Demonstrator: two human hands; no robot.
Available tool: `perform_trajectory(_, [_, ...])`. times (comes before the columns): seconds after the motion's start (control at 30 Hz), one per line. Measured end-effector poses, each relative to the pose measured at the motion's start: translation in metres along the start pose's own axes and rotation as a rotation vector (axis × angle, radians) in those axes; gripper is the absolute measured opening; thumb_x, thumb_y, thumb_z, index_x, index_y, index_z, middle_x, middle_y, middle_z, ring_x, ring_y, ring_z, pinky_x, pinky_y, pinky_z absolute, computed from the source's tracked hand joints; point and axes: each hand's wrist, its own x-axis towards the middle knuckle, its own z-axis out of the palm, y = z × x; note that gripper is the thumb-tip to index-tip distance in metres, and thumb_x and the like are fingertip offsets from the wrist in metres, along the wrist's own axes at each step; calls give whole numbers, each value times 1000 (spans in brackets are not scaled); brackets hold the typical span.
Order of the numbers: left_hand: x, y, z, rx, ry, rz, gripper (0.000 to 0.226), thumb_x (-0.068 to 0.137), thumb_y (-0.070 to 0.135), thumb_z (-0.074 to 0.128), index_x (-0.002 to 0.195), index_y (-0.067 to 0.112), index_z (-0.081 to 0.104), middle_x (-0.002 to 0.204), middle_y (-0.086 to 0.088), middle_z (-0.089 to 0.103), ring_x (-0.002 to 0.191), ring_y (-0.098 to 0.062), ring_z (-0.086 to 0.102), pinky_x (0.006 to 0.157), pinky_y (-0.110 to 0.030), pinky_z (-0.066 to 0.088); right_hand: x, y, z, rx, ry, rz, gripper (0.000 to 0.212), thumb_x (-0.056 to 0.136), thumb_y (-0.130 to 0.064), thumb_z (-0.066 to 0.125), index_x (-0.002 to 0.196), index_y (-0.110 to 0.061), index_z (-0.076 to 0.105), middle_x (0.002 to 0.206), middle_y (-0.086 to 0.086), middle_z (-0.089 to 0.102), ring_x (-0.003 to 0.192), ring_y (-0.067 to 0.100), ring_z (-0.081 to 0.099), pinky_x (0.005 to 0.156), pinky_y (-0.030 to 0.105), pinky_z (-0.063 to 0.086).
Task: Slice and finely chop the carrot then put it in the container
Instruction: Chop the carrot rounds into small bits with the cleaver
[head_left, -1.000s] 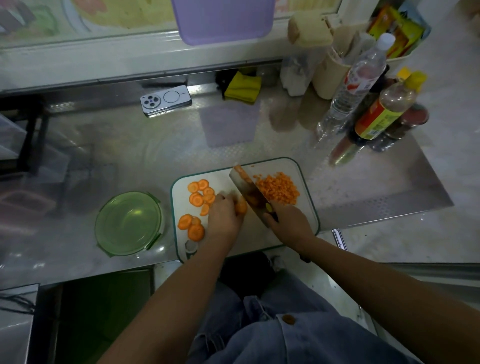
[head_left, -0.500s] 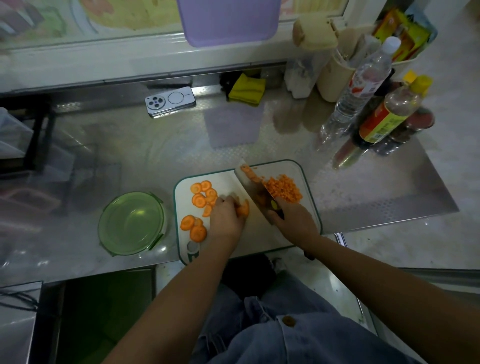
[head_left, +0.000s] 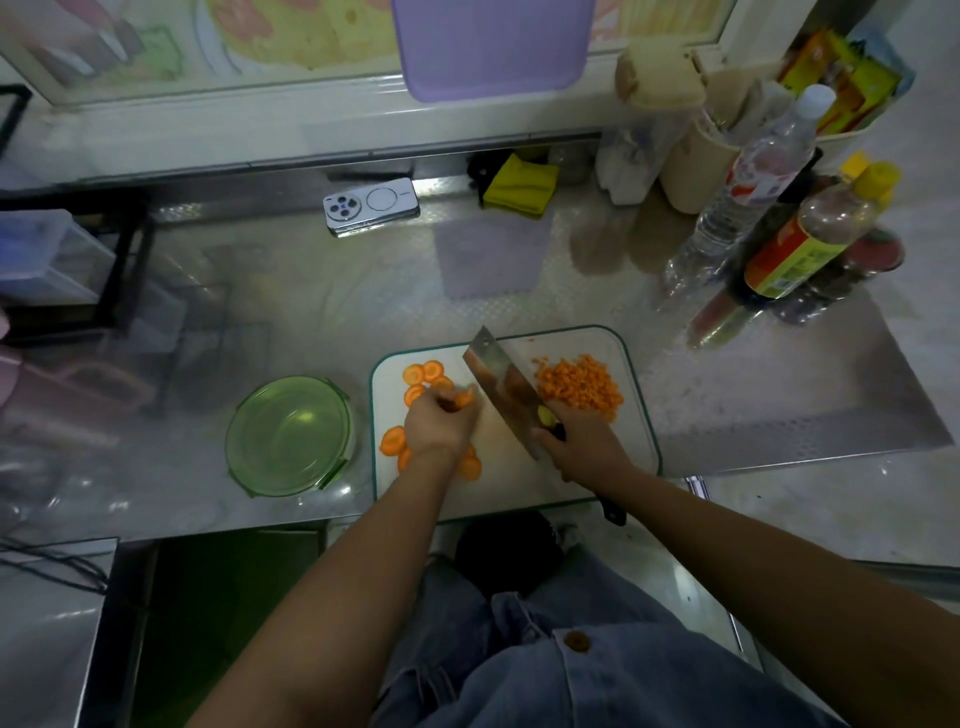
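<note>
Gripping is seen at both hands: the handle of the cleaver (head_left: 501, 384) is wrapped by the curled fingers of the right hand (head_left: 582, 441), and a carrot slice (head_left: 464, 399) is pinched at the fingertips of the left hand (head_left: 439, 421). The slice is held just left of the blade, apparently so that it can be fed under the edge. The blade is tilted, with its flat side turned up toward the camera; whether its edge touches the board cannot be told.

The cutting board (head_left: 641, 395) is divided by the blade. The uncut carrot rounds (head_left: 423, 371) are kept on its left part, around the left hand, while the chopped carrot (head_left: 579, 384) is heaped on the far right part, clear of the work. The chopping is judged to be partly done, since rounds remain.

The green container (head_left: 288, 434) is placed just left of the board, within easy reach for the transfer, and no carrot is seen in it.

The board and container are set at the near edge of a reflective steel counter (head_left: 779, 395). A phone (head_left: 371, 205) and a yellow cloth (head_left: 519, 184) are laid at the far side, and a water bottle (head_left: 748, 208) and a sauce bottle (head_left: 810, 244) are grouped at the far right.
</note>
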Motion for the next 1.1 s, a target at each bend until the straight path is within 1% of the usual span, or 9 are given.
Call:
perform_trajectory(0.07, [-1,-1,0,-53,-33,-29,28,81,39,71,90,12,67,87,-9,70,89,-28,66,82,-38,54,-1,1,2,0,10,29,29,94,-27,55,117,-10,58,81,9,66,59,19,54,62,36,50])
perform_trajectory(0.13, [-3,-1,3,-91,-74,-28,21,78,36,76,82,18,64,83,-5,69,85,-25,66,80,-37,55,-3,6,0,6,52,95,25,94,-28,54,107,-6,57,75,7,61,59,23,56,59,33,45])
perform_trajectory(0.3, [-13,9,23,-85,-155,5,23,75,24,79,68,22,57,77,-5,67,78,-26,67,74,-35,55,-4,23,-12,-30,156,164,26,93,-32,52,102,-7,54,71,12,61,57,28,58,60,48,53])
perform_trajectory(0.4, [-14,11,33,-31,-208,32,18,75,21,79,79,16,62,80,-9,68,72,-24,65,67,-34,55,-7,17,-18,-72,151,105,34,95,-30,53,123,-10,52,80,13,65,64,30,60,63,44,53])
perform_trajectory(0.47, [-12,10,34,16,-202,56,22,73,18,80,87,13,65,87,-10,70,81,-24,67,70,-35,56,-8,14,-17,-92,158,61,39,95,-28,53,130,-13,50,86,12,65,73,31,61,64,38,50])
perform_trajectory(0.63, [-9,8,28,197,-138,118,27,78,23,75,100,10,69,101,-7,71,96,-24,64,79,-29,48,-8,9,-8,-209,111,31,31,96,-31,50,120,-12,53,95,14,63,85,33,58,61,33,38])
perform_trajectory(0.8, [-12,5,27,194,-110,195,35,75,21,77,106,12,63,85,0,63,89,-23,63,74,-30,47,-11,6,-5,-263,109,39,31,97,-31,47,122,-14,52,98,13,64,86,33,59,60,32,38])
perform_trajectory(0.93, [-13,4,28,363,-164,446,55,73,19,75,124,21,55,112,-9,49,96,-26,56,75,-24,38,-10,9,-10,-203,167,64,28,96,-30,51,116,-11,56,94,14,64,84,33,59,62,34,40])
perform_trajectory(1.1, [-13,4,26,572,-296,584,61,75,11,70,131,23,47,118,-12,39,92,-33,56,78,-39,50,-10,15,-10,-163,169,77,25,95,-29,52,110,-10,56,88,14,63,79,33,58,60,35,39])
